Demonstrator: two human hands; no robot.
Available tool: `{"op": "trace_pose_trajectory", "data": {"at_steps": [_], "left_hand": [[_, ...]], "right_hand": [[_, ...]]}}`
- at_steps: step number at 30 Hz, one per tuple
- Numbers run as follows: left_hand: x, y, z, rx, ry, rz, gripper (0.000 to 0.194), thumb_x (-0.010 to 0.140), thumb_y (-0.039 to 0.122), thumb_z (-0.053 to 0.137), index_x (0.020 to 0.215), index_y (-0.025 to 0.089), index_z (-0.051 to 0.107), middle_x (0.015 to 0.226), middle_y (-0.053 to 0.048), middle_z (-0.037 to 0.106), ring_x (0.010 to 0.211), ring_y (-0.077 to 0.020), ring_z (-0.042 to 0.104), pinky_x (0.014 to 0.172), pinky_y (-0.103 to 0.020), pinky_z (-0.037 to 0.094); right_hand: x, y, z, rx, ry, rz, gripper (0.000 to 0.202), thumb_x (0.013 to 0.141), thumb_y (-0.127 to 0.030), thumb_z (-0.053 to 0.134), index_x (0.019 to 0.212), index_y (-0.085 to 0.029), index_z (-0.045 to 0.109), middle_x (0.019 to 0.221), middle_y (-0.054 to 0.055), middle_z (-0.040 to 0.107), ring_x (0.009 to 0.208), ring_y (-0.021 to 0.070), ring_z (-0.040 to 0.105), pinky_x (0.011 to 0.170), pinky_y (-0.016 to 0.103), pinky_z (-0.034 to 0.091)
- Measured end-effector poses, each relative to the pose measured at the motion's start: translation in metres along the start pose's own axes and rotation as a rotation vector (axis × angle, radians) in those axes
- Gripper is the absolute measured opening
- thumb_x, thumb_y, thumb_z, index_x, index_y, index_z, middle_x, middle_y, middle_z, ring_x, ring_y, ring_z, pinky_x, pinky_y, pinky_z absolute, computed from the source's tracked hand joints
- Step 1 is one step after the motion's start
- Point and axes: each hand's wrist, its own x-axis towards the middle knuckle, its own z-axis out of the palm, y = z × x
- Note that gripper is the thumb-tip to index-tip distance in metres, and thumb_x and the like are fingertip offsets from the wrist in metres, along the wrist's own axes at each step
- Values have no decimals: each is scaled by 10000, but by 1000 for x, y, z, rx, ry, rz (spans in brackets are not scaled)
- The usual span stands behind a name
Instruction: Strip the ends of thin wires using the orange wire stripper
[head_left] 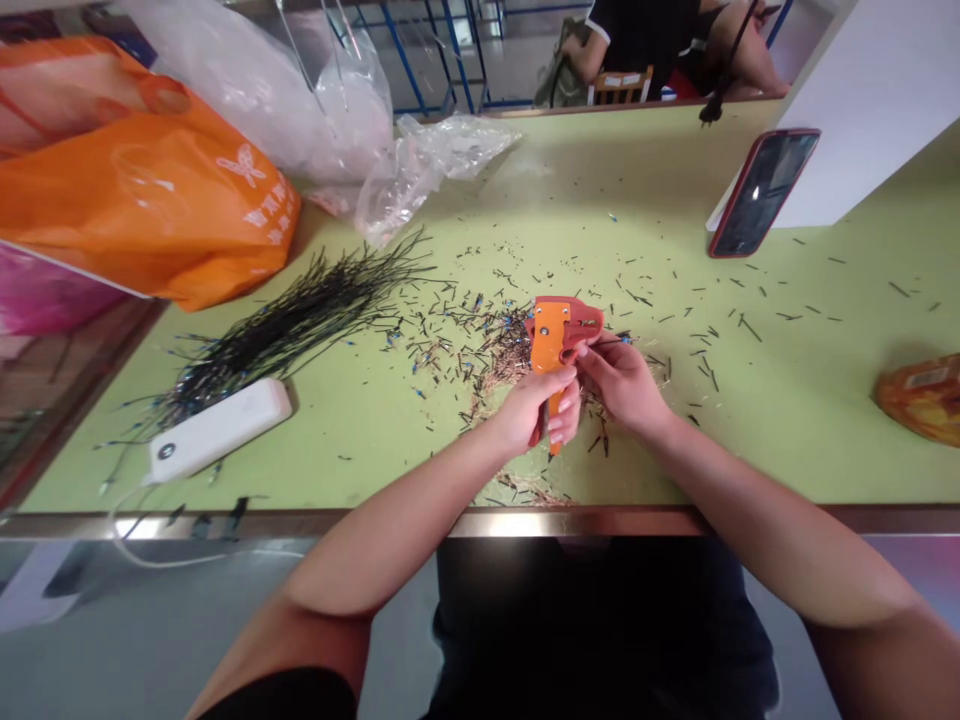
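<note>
Near the centre of the frame, we see the left grip (545, 408) closed around the handle of the orange-and-red hand tool (550, 345), its head uppermost. The right grip (619, 380), fingers bent close together, is at the tool's right side; we cannot tell what it pinches. Dark scraps (504, 350) litter the tabletop (352, 425), and the black wire bundle (281, 320) lies left of centre.

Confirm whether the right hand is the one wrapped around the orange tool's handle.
No: the left hand wraps the handle of the orange tool, while the right hand is beside its red head.
</note>
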Motion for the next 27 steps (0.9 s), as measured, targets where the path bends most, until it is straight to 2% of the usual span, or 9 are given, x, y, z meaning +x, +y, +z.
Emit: {"op": "trace_pose_trajectory", "data": {"at_steps": [4,7,11,15,19,22,27], "left_hand": [[-1,2,-1,-29,-20,-5,577,870,637,756,596,204,492,419,70,416,329,-87,432,398,-226,398],[-3,7,-4,-42,-30,12,520,869,625,758,668,186,567,502,37,535,429,-123,563,483,-257,500],[-5,15,-11,-22,-5,65,445,866,586,791,832,163,654,675,-5,673,605,-167,688,661,-325,611],[-6,18,-17,105,15,51,435,890,575,785,901,155,677,810,-56,738,745,-204,750,746,-356,643],[-7,12,-19,252,29,16,435,896,563,797,994,149,707,896,-91,769,830,-217,772,780,-355,659],[-7,9,-19,281,37,-9,465,886,581,804,1044,152,722,937,-103,772,881,-219,770,789,-341,654],[-8,11,-15,305,61,29,455,877,589,828,995,160,728,910,-74,754,849,-191,755,787,-315,633]], "right_hand": [[0,-1,1,61,10,39,436,798,-623,893,906,-248,700,827,1,730,702,139,650,681,298,569],[1,-6,-2,83,62,40,440,767,-624,918,902,-253,724,858,7,754,731,139,684,737,299,623],[5,-18,-13,24,203,-100,379,806,-600,902,940,-276,757,906,4,767,771,136,700,747,288,631],[8,-29,-19,-66,305,-249,307,823,-559,905,924,-299,777,1006,18,780,877,159,714,782,313,628],[8,-32,-19,-152,246,-231,276,864,-532,874,951,-289,778,975,27,759,844,173,681,783,348,619],[8,-31,-20,-136,195,-226,311,860,-514,885,996,-280,733,945,14,721,793,155,659,743,328,598],[9,-35,-23,-116,165,-227,379,814,-554,919,885,-259,690,832,-4,681,747,143,635,719,317,568]]}}
